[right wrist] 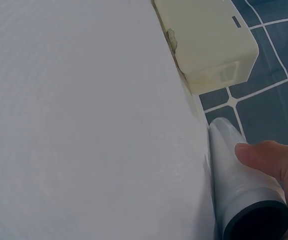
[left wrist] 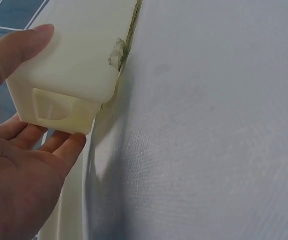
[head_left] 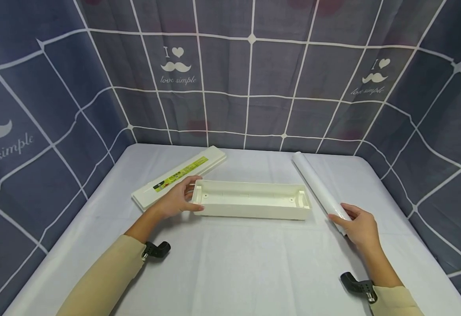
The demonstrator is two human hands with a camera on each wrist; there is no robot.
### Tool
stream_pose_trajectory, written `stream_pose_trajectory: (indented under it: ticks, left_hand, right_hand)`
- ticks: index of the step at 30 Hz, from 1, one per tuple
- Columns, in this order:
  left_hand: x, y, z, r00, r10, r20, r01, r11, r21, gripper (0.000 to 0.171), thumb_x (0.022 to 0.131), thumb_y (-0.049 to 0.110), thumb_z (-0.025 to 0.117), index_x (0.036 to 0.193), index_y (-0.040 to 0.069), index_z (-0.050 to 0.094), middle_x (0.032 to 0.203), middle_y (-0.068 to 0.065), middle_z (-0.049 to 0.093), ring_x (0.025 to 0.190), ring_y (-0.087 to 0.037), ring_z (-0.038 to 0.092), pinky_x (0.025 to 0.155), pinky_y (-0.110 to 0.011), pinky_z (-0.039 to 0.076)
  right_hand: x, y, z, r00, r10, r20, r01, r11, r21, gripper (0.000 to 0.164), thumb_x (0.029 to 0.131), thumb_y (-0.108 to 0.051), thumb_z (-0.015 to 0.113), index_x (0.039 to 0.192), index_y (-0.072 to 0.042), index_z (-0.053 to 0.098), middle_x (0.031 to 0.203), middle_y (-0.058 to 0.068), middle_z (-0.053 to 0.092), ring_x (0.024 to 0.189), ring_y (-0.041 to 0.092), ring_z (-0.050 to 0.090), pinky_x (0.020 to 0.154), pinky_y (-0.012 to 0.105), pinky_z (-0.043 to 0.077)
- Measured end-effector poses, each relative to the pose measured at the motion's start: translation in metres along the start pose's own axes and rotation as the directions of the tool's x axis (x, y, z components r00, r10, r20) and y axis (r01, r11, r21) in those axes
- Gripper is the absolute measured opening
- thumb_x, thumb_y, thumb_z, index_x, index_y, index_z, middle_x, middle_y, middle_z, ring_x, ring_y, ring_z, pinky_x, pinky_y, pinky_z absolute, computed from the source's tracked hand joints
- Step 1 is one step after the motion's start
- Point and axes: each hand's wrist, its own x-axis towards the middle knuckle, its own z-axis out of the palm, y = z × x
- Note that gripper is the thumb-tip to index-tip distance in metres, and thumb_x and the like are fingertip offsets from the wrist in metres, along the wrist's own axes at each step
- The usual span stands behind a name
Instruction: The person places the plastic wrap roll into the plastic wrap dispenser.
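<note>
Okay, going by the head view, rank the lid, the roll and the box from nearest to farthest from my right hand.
1. Roll: near end gripped in your right hand.
2. Box: in the middle, to the left.
3. Lid: farthest left, behind the box.

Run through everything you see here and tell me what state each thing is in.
White box: uncovered, open side facing up.
Lid: off the box, printed side up.
Roll: wound up, placed slantwise.
Left hand: gripping the box's left end.
Right hand: holding the roll's near end.
White cloth: spread out, faintly creased.
</note>
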Motion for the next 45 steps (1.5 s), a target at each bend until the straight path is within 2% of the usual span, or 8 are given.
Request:
stream_pose_trajectory:
  ticks: [13, 16, 18, 20, 25, 30, 39, 45]
  left_hand:
    - [-0.005, 0.0, 0.001, 1.0, -0.008, -0.001, 0.008, 1.0, 0.023, 0.101, 0.076, -0.004, 0.087, 0.156, -0.003, 0.026, 0.153, -0.024, 0.043, 0.146, -0.041, 0.041, 0.124, -0.051, 0.031]
    - [-0.006, 0.0, 0.001, 1.0, -0.014, 0.011, 0.014, 1.0, 0.022, 0.103, 0.076, -0.003, 0.087, 0.158, -0.002, 0.024, 0.154, -0.025, 0.042, 0.147, -0.042, 0.04, 0.123, -0.051, 0.033]
    - [-0.006, 0.0, 0.0, 1.0, -0.016, 0.022, 0.016, 1.0, 0.013, 0.105, 0.077, -0.003, 0.087, 0.158, -0.003, 0.021, 0.156, -0.025, 0.04, 0.147, -0.042, 0.038, 0.122, -0.05, 0.034]
    - [-0.006, -0.001, 0.0, 0.999, -0.018, 0.033, 0.017, 1.0, 0.003, 0.105, 0.077, -0.003, 0.086, 0.159, -0.004, 0.019, 0.157, -0.025, 0.038, 0.148, -0.043, 0.037, 0.121, -0.049, 0.036]
    - [-0.006, -0.001, -0.001, 0.999, -0.016, 0.044, 0.016, 1.0, 0.0, 0.105, 0.078, -0.003, 0.086, 0.158, -0.005, 0.019, 0.158, -0.025, 0.037, 0.149, -0.043, 0.036, 0.12, -0.045, 0.037]
    - [-0.006, -0.001, -0.001, 0.999, -0.01, 0.049, 0.009, 1.0, 0.005, 0.102, 0.078, -0.003, 0.086, 0.157, -0.006, 0.021, 0.157, -0.025, 0.038, 0.148, -0.043, 0.037, 0.121, -0.048, 0.035]
    - [-0.005, 0.0, -0.002, 0.998, -0.025, 0.054, 0.024, 1.0, 0.017, 0.101, 0.078, -0.003, 0.086, 0.157, -0.005, 0.023, 0.155, -0.024, 0.04, 0.147, -0.042, 0.038, 0.123, -0.05, 0.032]
    - [-0.005, 0.001, -0.002, 0.998, -0.044, 0.049, 0.043, 0.999, 0.033, 0.102, 0.077, -0.003, 0.087, 0.158, -0.002, 0.024, 0.156, -0.022, 0.04, 0.148, -0.039, 0.039, 0.122, -0.043, 0.035]
  right_hand:
    - [0.002, 0.002, 0.001, 0.997, 0.076, -0.012, -0.075, 0.995, 0.061, 0.079, 0.088, -0.04, 0.082, 0.147, 0.003, 0.051, 0.143, 0.03, 0.057, 0.132, 0.042, 0.053, 0.1, 0.051, 0.051]
    - [0.003, 0.002, 0.001, 0.994, 0.105, -0.01, -0.103, 0.991, 0.089, 0.079, 0.087, -0.04, 0.083, 0.148, 0.001, 0.052, 0.144, 0.028, 0.056, 0.132, 0.039, 0.053, 0.089, 0.028, 0.054]
    - [0.003, 0.002, 0.0, 0.992, 0.126, -0.009, -0.125, 0.985, 0.116, 0.079, 0.087, -0.039, 0.083, 0.148, -0.001, 0.052, 0.145, 0.027, 0.056, 0.132, 0.037, 0.053, 0.079, 0.014, 0.049]
    - [0.003, 0.002, 0.0, 0.99, 0.144, -0.007, -0.141, 0.981, 0.136, 0.078, 0.086, -0.038, 0.084, 0.148, -0.002, 0.052, 0.146, 0.025, 0.056, 0.132, 0.035, 0.053, 0.072, 0.007, 0.042]
    - [0.005, 0.002, -0.001, 0.986, 0.167, -0.006, -0.164, 0.975, 0.152, 0.077, 0.086, -0.038, 0.084, 0.148, -0.004, 0.053, 0.146, 0.023, 0.057, 0.129, 0.029, 0.055, 0.071, 0.007, 0.043]
    - [0.008, 0.003, -0.001, 0.983, 0.182, -0.012, -0.178, 0.972, 0.153, 0.076, 0.084, -0.038, 0.085, 0.146, -0.005, 0.056, 0.145, 0.021, 0.059, 0.119, 0.019, 0.058, 0.069, 0.005, 0.044]
    - [0.01, 0.006, -0.005, 0.984, 0.177, 0.024, -0.178, 0.972, 0.155, 0.079, 0.085, -0.042, 0.084, 0.148, -0.006, 0.053, 0.149, 0.021, 0.055, 0.132, 0.029, 0.052, 0.071, 0.006, 0.042]
    - [0.012, 0.007, -0.008, 0.988, 0.148, 0.034, -0.151, 0.977, 0.148, 0.08, 0.084, -0.044, 0.084, 0.148, -0.007, 0.054, 0.149, 0.02, 0.055, 0.126, 0.022, 0.054, 0.071, 0.006, 0.044]
